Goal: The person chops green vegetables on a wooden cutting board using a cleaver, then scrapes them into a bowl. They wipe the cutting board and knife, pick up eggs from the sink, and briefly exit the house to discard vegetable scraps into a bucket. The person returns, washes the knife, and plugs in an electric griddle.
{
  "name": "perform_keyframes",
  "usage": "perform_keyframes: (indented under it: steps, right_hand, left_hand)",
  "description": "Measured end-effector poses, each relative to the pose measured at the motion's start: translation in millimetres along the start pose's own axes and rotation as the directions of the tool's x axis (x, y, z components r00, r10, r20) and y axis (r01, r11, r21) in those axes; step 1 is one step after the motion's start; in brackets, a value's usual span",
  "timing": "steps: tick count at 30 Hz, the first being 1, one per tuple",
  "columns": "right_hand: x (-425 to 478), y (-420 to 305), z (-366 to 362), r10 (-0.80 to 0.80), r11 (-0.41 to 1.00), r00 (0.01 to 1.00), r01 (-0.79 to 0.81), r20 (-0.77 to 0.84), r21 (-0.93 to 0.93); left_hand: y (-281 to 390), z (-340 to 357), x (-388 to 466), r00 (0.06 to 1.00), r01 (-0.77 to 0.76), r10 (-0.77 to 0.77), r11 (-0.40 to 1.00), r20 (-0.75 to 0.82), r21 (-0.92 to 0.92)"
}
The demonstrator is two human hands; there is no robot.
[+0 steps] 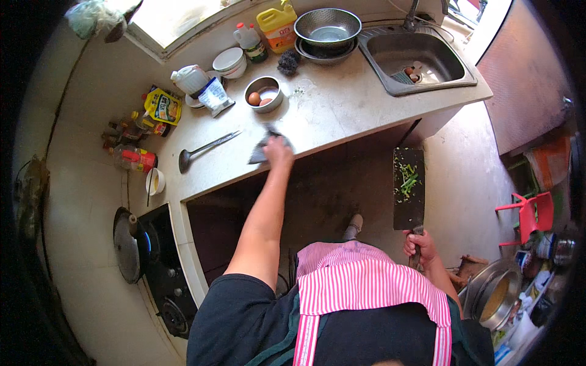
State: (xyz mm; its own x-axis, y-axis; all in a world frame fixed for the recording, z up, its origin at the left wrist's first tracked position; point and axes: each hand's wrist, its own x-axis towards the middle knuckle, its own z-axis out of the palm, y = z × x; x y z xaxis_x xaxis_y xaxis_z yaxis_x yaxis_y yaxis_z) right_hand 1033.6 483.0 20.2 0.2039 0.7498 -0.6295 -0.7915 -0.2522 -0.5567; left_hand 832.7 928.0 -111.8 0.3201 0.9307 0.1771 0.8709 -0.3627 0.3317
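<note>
My left hand (279, 150) is on a dark grey cloth (259, 150) near the front edge of the pale countertop (334, 120); both are blurred by motion. Out to my right and away from the counter, my right hand (423, 247) grips the handle of a cleaver (407, 215). Chopped green onion (408, 179) lies across its broad dark blade. Just beyond the cloth stands a round metal bowl (274, 88) with two brown eggs (254, 98) in it. Left of the cloth, a metal ladle (208, 148) rests on the counter.
A pan with a lid (126, 247) sits over a blue flame on the gas stove (160, 263) at left. Bottles (135, 158), a small white bowl (155, 181) and stacked bowls (230, 63) line the wall. Eggshells (415, 71) lie in the sink (389, 82). A red chair (535, 217) stands at right.
</note>
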Motion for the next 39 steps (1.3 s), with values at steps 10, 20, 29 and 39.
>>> perform_keyframes:
  steps: [10,20,29,39]
  right_hand:
    - [31.2,-44.8,-18.7,-0.057,0.994,0.997,0.061,-0.045,0.09]
    - [38.4,-30.9,-36.8,-0.024,0.974,0.983,0.064,-0.184,0.216]
    - [63.7,-21.9,-28.0,0.045,0.974,0.97,0.011,-0.24,0.226]
    - [81.3,-27.1,-8.3,0.046,0.993,0.979,-0.023,-0.2,0.116]
  left_hand:
    - [103.7,-11.0,85.9,0.971,-0.18,0.053,0.807,-0.234,-0.563]
    - [84.6,75.9,172.7,0.981,0.143,-0.192,0.824,-0.034,-0.548]
    - [95.8,95.3,194.0,0.97,-0.241,0.212,0.905,-0.118,-0.35]
    - [167.1,44.5,96.5,0.804,0.112,0.483,0.449,0.347,-0.886]
